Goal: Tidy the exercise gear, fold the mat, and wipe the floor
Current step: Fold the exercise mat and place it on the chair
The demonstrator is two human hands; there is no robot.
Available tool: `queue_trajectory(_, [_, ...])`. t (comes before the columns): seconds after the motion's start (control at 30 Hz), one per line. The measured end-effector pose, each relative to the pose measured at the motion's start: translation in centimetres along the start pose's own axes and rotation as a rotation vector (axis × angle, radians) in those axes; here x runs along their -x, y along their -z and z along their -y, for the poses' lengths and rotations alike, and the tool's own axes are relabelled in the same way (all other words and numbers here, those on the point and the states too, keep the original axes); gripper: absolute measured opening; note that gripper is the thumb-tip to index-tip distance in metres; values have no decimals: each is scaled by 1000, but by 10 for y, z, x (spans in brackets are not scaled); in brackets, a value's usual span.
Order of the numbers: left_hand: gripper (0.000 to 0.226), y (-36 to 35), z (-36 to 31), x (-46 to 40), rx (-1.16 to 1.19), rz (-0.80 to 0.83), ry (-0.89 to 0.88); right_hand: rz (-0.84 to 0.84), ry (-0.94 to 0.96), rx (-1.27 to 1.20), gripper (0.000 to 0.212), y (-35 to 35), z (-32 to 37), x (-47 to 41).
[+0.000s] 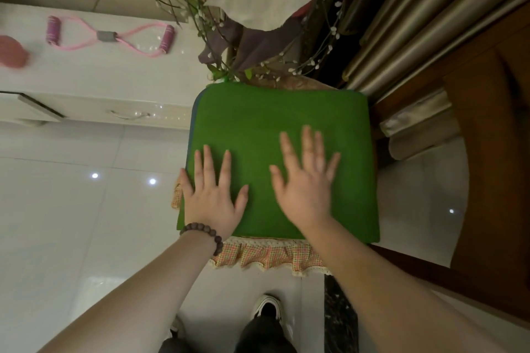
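Observation:
A folded green mat (266, 120) lies flat on a stool covered by a checked frilled cloth (266, 256). My left hand (213, 195) rests on the mat's near left part, fingers spread and straight, with a bead bracelet on the wrist. My right hand (308, 180) lies flat over the mat's near middle, fingers also spread, slightly blurred. A pink figure-eight resistance band (110, 36) with purple handles lies on the white cabinet top at upper left.
The white cabinet (91, 77) with a drawer handle stands to the left. A blurred reddish object (13, 51) sits at its far left edge. Branches with buds (200, 17) and draped cloths hang behind the stool. Curtains and wooden furniture (487, 152) stand on the right. Glossy tiled floor (71, 223) spreads below.

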State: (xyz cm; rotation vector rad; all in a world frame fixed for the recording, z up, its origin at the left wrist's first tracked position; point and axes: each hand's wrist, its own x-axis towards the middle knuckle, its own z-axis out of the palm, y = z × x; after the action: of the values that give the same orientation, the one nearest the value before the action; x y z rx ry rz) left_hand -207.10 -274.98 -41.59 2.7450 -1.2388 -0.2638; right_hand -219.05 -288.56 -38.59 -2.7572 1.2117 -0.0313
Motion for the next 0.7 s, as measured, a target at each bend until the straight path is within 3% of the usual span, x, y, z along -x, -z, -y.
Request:
queue_trajectory(0.07, [76, -9, 1, 1, -37, 40, 4, 151, 166, 53, 57, -21, 24, 1])
queue_trajectory(0.13, [75, -15, 4, 0, -67, 63, 21, 232, 203, 70, 55, -33, 28, 5])
queue_trajectory(0.23, [75, -16, 5, 0, -74, 63, 25, 148, 230, 63, 52, -12, 10, -28])
queue_trajectory(0.33, [75, -19, 6, 0, -65, 57, 26, -44, -56, 106, 57, 4, -54, -84])
queue_trajectory(0.43, [75, -21, 5, -2, -64, 70, 37, 212, -333, 13, 65, -13, -103, -108])
queue_trajectory(0.53, [75, -20, 4, -2, -56, 96, 56, 355, -343, -64, 68, -19, -110, -115])
queue_trajectory(0.7, [75, -15, 3, -1, -62, 130, 68, 219, -276, -109, 67, -2, -114, -53])
